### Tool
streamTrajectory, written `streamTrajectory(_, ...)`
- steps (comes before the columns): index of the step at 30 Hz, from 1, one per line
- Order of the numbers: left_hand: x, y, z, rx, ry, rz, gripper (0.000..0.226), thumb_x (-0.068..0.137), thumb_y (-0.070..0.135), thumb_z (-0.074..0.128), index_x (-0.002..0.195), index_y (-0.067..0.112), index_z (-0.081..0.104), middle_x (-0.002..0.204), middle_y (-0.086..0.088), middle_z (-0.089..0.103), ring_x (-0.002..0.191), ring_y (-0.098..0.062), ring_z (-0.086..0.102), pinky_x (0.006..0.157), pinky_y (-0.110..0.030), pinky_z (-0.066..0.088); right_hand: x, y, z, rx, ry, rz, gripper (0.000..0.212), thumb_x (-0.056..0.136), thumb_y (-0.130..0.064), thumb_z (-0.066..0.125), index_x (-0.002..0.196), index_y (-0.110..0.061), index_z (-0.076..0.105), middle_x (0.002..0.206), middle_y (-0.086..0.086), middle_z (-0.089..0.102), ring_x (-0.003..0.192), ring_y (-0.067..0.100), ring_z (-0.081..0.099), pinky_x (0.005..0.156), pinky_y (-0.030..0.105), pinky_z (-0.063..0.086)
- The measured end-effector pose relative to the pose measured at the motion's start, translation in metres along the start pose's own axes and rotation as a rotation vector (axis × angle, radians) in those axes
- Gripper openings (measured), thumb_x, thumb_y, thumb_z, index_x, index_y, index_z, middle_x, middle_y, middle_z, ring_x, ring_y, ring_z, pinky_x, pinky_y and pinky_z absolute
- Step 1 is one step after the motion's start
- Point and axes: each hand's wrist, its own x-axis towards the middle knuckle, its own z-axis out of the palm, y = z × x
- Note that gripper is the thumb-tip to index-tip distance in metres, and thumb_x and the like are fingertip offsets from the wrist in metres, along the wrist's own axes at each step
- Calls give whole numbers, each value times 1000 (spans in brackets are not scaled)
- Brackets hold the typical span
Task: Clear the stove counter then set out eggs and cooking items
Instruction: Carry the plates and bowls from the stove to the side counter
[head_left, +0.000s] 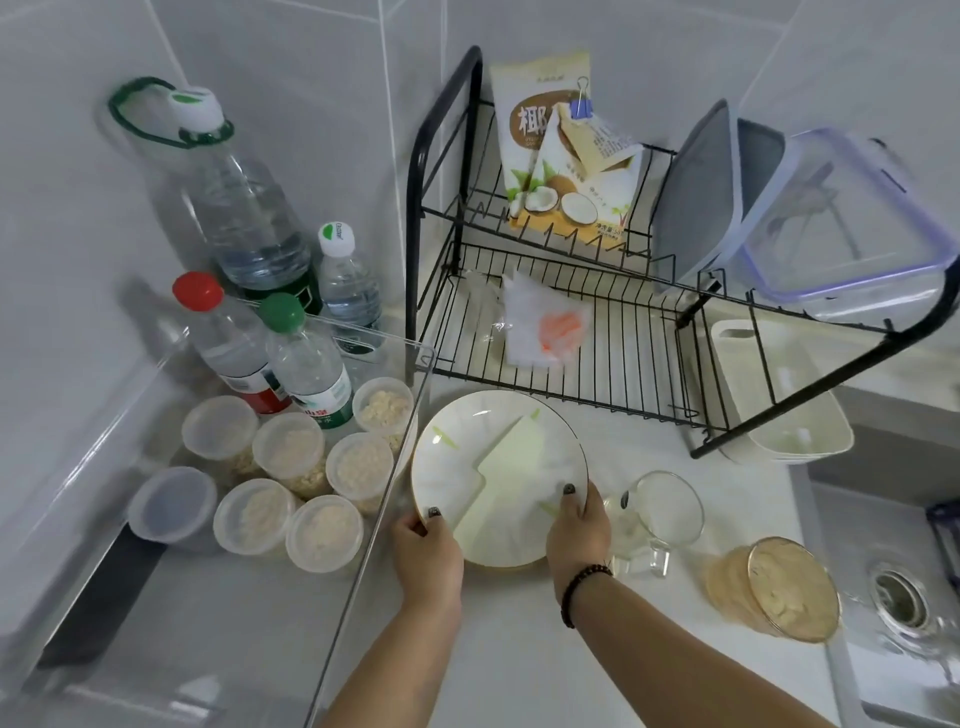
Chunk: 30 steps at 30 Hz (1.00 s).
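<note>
We hold a white plate (488, 467) with both hands at the counter (519, 649).

Our left hand (428, 551) grips its near-left rim and our right hand (579, 530) its right rim, thumbs on top. The plate sits just in front of the black dish rack (597, 332), between lidded tubs (291, 452) and a glass cup (660, 514).

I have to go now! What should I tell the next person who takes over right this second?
Left hand and right hand both grip the white plate by its near rim, in front of the black dish rack.
A glass cup and an amber glass bowl sit to the right of the plate on the counter.
Done: plate picked up.
Left: put the plate, cup and bowl away, then set out eggs and cooking items; no eggs in view.
</note>
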Motion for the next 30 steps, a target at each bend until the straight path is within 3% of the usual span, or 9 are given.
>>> streamTrajectory(7, -6, 5, -1, -16, 0, 29, 17, 97, 12, 49, 108, 3, 58, 99, -12, 64, 80, -22, 58, 64, -30, 43, -10, -6, -10, -71, -144, 70, 33, 97, -27, 48, 130, -32, 43, 111, -4, 61, 89, 12, 56, 63, 24, 44)
streamTrajectory(10, -9, 6, -3, -23, -36, 70, 14, 95, 10, 51, 106, 10, 58, 97, -7, 64, 76, -13, 58, 59, -27, 42, -18, -1, -18, -96, -247, 57, 40, 84, -23, 58, 120, -36, 45, 112, -5, 62, 101, 18, 61, 84, 41, 56)
streamTrajectory(12, -16, 6, -2, -16, -80, 111, 17, 93, 8, 52, 107, 16, 59, 96, -1, 66, 83, -14, 61, 63, -27, 44, -23, 3, -30, -177, -291, 46, 48, 74, -27, 59, 119, -40, 47, 118, 0, 58, 100, 25, 63, 85, 48, 56)
streamTrajectory(15, -24, 4, -2, 9, -102, 159, 20, 89, 3, 54, 98, 20, 59, 93, 4, 65, 87, -15, 62, 65, -27, 44, -37, 2, -54, -222, -320, -5, 56, 87, -19, 59, 135, -33, 35, 126, -3, 45, 91, 13, 63, 76, 29, 54)
streamTrajectory(17, -32, 3, -4, 44, -74, 232, 20, 84, 4, 58, 97, 19, 62, 95, 1, 67, 93, -22, 64, 72, -29, 46, -46, 3, -73, -238, -324, -91, 43, 91, -13, 57, 128, -29, 41, 123, -9, 50, 90, 8, 62, 70, 21, 51)
streamTrajectory(19, -42, 2, -2, 181, -34, 331, 37, 80, 9, 63, 117, 11, 60, 118, -9, 63, 117, -31, 55, 91, -37, 46, -54, 1, -93, -203, -322, -163, 32, 91, -7, 55, 113, -29, 53, 114, -11, 59, 89, 10, 63, 71, 26, 55)
streamTrajectory(22, -74, 3, 6, 293, -81, 380, 62, 85, 6, 63, 141, 12, 38, 151, -9, 25, 139, -24, 21, 105, -38, 30, -58, -3, -115, -99, -279, -198, 33, 88, 6, 49, 98, -22, 63, 95, -4, 68, 79, 16, 68, 70, 29, 57)
streamTrajectory(25, -100, -5, 21, 337, -268, 608, 43, 86, 3, 60, 123, 24, 50, 139, 6, 37, 131, -9, 33, 94, -17, 33, -57, -11, -139, -16, -196, -276, 35, 87, 12, 47, 95, -16, 65, 86, -5, 68, 71, 17, 69, 66, 25, 55)
streamTrajectory(30, -123, -15, 51, 443, -540, 513, 19, 90, 13, 58, 102, 28, 58, 109, 15, 58, 82, 4, 57, 60, -7, 41, -34, -18, -180, -129, 33, -537, 37, 85, 10, 55, 103, -22, 60, 94, -18, 62, 89, 7, 62, 72, 25, 53)
